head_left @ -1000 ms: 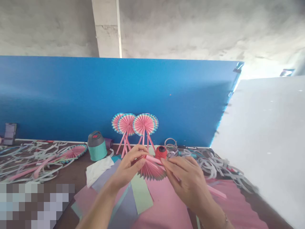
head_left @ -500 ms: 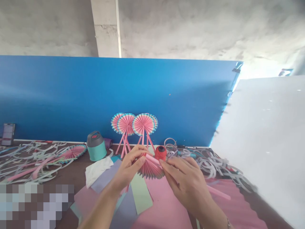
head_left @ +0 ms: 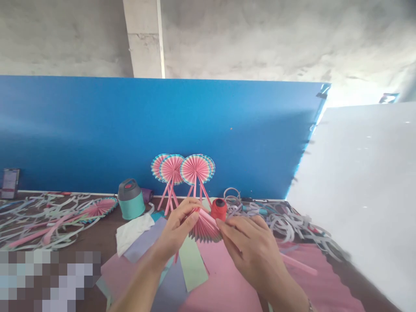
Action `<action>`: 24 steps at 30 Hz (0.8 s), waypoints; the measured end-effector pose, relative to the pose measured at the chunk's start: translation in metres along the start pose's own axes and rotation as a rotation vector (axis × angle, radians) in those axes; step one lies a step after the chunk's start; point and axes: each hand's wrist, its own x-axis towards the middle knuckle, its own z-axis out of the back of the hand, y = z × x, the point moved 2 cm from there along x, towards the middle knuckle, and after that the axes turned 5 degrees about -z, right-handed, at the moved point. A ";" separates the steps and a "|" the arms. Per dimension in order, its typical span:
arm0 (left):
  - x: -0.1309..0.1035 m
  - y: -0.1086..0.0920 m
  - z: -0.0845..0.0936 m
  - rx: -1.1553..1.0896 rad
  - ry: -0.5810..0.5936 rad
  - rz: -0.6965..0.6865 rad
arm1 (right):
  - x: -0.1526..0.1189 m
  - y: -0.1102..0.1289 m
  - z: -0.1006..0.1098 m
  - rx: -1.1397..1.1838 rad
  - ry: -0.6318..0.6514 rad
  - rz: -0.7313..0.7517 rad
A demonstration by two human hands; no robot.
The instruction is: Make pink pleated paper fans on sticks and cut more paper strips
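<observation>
Between my hands, above the table, hangs a pleated pink paper fan (head_left: 205,230), partly spread with its folds pointing down. My left hand (head_left: 182,221) pinches the fan's upper left end between thumb and fingers. At the other end of its pink top strip (head_left: 208,216), my right hand (head_left: 250,238) closes thumb and fingertips on the edge. A red thread spool (head_left: 219,209) with a dark top stands just behind the fan. Below lie a pale green paper strip (head_left: 194,264) and a large pink sheet (head_left: 221,281).
Finished round fans (head_left: 196,168) on pink sticks lean against the blue partition (head_left: 208,117). A teal and grey container (head_left: 131,201) stands left of them. Tangled paper strips (head_left: 42,221) cover the table's left; more curled strips (head_left: 286,225) lie at right. A phone (head_left: 11,183) stands far left.
My right hand has shifted slightly left along the fan's top strip, and the fan looks a little narrower. My left hand keeps its grip nearly in place.
</observation>
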 end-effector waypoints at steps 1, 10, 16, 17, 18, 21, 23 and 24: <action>0.000 0.001 -0.001 -0.001 -0.004 0.001 | 0.000 0.000 0.000 -0.001 0.001 0.002; 0.002 0.002 -0.004 0.058 -0.015 0.000 | -0.002 -0.002 0.000 0.012 0.074 -0.026; 0.004 0.000 -0.004 0.071 0.007 0.009 | -0.003 -0.001 0.000 -0.005 0.091 -0.032; 0.003 0.000 -0.004 0.066 0.004 0.010 | -0.003 -0.001 0.000 -0.009 0.098 -0.034; 0.003 -0.001 -0.004 0.061 -0.001 0.011 | -0.003 -0.001 0.000 -0.012 0.107 -0.036; 0.003 0.000 -0.007 0.040 -0.023 0.019 | -0.002 0.000 -0.001 -0.011 0.117 -0.041; 0.003 0.001 -0.009 0.022 -0.044 0.026 | -0.002 0.001 -0.001 -0.007 0.116 -0.043; 0.003 0.001 -0.010 0.012 -0.058 0.026 | -0.002 0.001 -0.002 -0.006 0.115 -0.043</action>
